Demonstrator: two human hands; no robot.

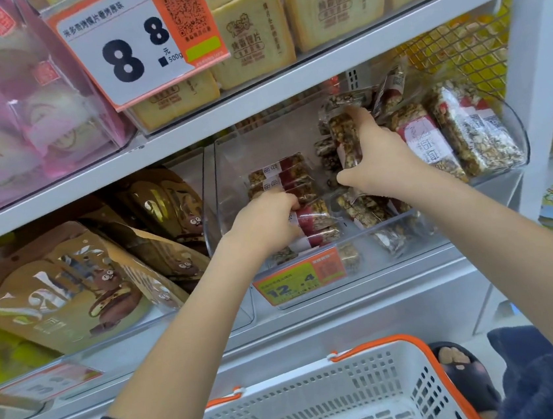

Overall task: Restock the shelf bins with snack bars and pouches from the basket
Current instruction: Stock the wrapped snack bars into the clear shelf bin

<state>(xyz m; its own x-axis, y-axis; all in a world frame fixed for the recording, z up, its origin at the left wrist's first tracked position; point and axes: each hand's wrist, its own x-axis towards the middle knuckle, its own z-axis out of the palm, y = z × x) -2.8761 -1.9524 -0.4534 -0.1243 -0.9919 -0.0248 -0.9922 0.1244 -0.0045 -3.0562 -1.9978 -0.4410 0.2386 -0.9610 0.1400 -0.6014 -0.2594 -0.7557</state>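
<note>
A clear plastic shelf bin [225, 167] on the middle shelf holds wrapped nut-and-grain snack bars. Both my hands are inside it. My left hand [266, 224] grips a stack of red-labelled snack bars [314, 218] at the bin's front left. My right hand [376, 156] holds an upright snack bar [344, 139] in the bin's middle, thumb spread to the left. More bars [466, 129] lean against the bin's right end. The white basket [325, 407] with orange handles sits below, and its visible inside shows no items.
Brown cookie pouches [69, 281] fill the bin to the left. An orange price tag [300, 280] hangs on the bin's front. Bread-slice packs [252, 39] sit on the shelf above. A white upright post [539, 76] stands at the right. A slippered foot [457, 361] is beside the basket.
</note>
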